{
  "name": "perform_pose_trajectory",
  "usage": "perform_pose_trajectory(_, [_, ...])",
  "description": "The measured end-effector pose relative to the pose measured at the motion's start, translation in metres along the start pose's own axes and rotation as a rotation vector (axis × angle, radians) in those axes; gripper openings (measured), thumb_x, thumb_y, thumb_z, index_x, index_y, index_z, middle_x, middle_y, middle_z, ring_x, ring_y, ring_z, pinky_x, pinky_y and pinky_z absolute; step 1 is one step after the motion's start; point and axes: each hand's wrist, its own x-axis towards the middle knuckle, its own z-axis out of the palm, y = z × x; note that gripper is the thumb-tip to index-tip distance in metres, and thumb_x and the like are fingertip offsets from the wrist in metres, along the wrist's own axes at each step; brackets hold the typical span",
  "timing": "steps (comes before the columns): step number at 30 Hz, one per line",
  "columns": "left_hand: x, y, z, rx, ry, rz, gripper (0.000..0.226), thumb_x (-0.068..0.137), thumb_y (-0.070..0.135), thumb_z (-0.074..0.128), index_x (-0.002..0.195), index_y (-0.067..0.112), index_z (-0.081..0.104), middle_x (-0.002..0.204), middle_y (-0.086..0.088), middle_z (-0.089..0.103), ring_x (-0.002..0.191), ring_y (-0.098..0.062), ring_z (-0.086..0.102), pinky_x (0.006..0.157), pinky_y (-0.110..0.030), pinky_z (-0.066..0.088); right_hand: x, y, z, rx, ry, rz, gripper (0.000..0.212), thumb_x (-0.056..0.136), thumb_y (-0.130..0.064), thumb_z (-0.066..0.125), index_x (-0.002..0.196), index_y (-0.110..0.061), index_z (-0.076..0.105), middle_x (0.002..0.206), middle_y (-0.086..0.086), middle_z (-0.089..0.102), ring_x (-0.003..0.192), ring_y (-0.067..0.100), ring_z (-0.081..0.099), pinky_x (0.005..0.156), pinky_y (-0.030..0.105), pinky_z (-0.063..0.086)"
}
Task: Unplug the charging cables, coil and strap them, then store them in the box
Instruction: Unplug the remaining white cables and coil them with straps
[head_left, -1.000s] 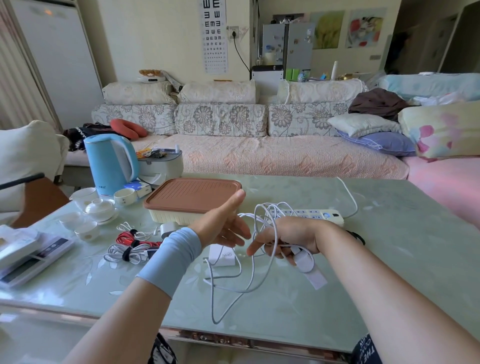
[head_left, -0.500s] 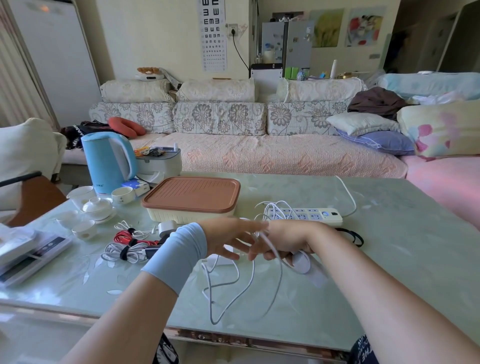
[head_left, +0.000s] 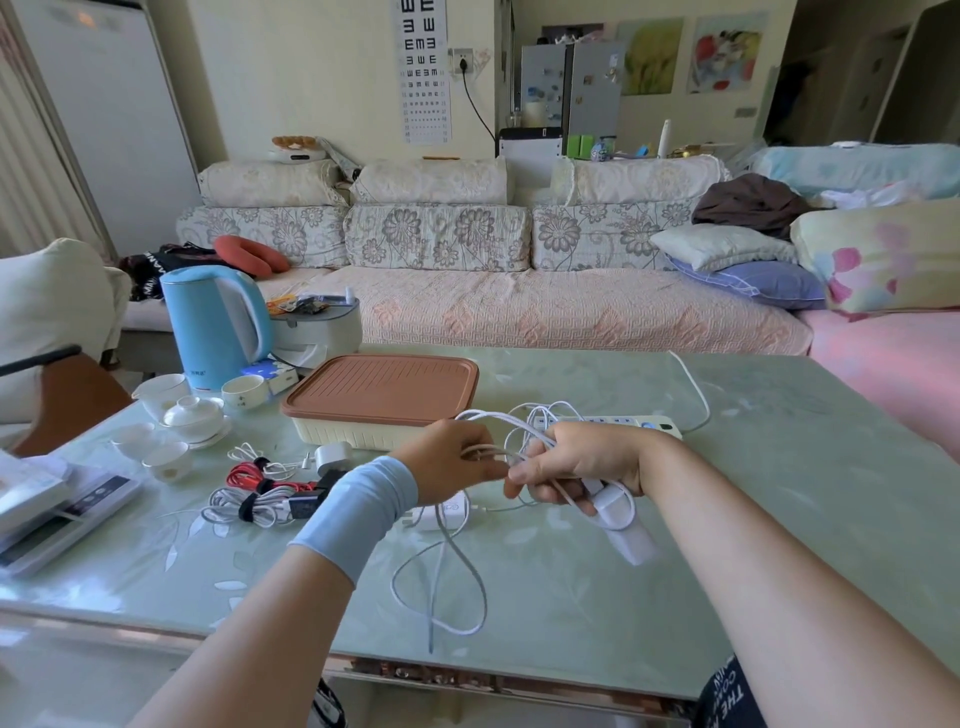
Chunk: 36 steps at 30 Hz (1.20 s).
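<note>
From the head camera, your left hand (head_left: 452, 462) pinches the white cable (head_left: 524, 423) with curled fingers. Your right hand (head_left: 582, 460) grips its gathered loops. The two hands almost touch above the bench (head_left: 779, 509). The cable's loose part lies looped on the bench below them. A white strap (head_left: 626, 535) hangs from your right hand. The box (head_left: 384, 400), brown lid on, sits just behind your left hand, and the power strip (head_left: 660, 427) lies behind your right. Strapped cable bundles (head_left: 249, 506) rest to the left, near a white charger (head_left: 441, 514).
</note>
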Motion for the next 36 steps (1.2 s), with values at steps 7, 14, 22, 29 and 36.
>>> perform_pose_trajectory(7, [-0.006,-0.001,-0.02,0.212,0.101,0.033,0.009,0.087,0.028,0.069,0.08,0.026,0.075,0.072,0.004,0.067,0.064,-0.018,0.054,0.061,-0.016,0.042,0.001,0.006,0.001,-0.072,-0.228,0.139,0.026,0.094,-0.036,0.059,0.095,-0.013,0.07,0.097,0.01,0.075,0.067,0.019,0.068,0.043,0.024,0.037])
perform_pose_trajectory(14, [-0.01,0.007,-0.017,0.322,0.125,0.167,0.013,0.09,0.028,0.064,0.093,0.028,0.077,0.068,0.025,0.049,0.068,-0.01,0.048,0.071,-0.017,0.038,0.003,-0.003,0.012,-0.128,-0.213,0.208,0.054,0.097,-0.062,0.038,0.107,-0.021,0.071,0.047,-0.003,0.033,0.037,0.014,0.024,0.049,0.027,0.035])
perform_pose_trajectory(22, [-0.021,0.015,-0.036,0.512,0.633,-0.049,0.03,0.067,0.056,0.076,0.081,0.03,0.069,0.076,0.012,0.067,0.078,-0.017,0.061,0.067,-0.027,0.05,0.006,-0.001,0.016,0.033,-0.145,-0.006,0.026,0.105,-0.019,0.044,0.116,-0.009,0.065,0.056,-0.001,0.039,0.044,0.013,0.041,0.043,0.024,0.034])
perform_pose_trajectory(29, [-0.011,0.002,-0.014,0.141,0.23,0.207,0.079,0.068,0.022,0.085,0.136,0.03,0.045,0.126,0.014,0.055,0.117,-0.012,0.055,0.115,-0.036,0.028,0.0,-0.003,0.01,0.037,-0.235,0.007,0.027,0.104,-0.017,0.042,0.107,-0.021,0.068,0.052,-0.005,0.026,0.047,0.01,0.023,0.042,0.02,0.024])
perform_pose_trajectory(36, [-0.005,0.011,-0.023,0.162,0.256,-0.07,0.025,0.076,0.045,0.077,0.065,0.025,0.066,0.049,0.009,0.047,0.047,-0.008,0.039,0.048,-0.018,0.033,-0.005,0.002,-0.015,0.253,0.078,-0.144,0.033,0.094,-0.045,0.052,0.088,-0.014,0.059,0.048,-0.007,0.019,0.041,0.009,0.012,0.041,0.019,0.009])
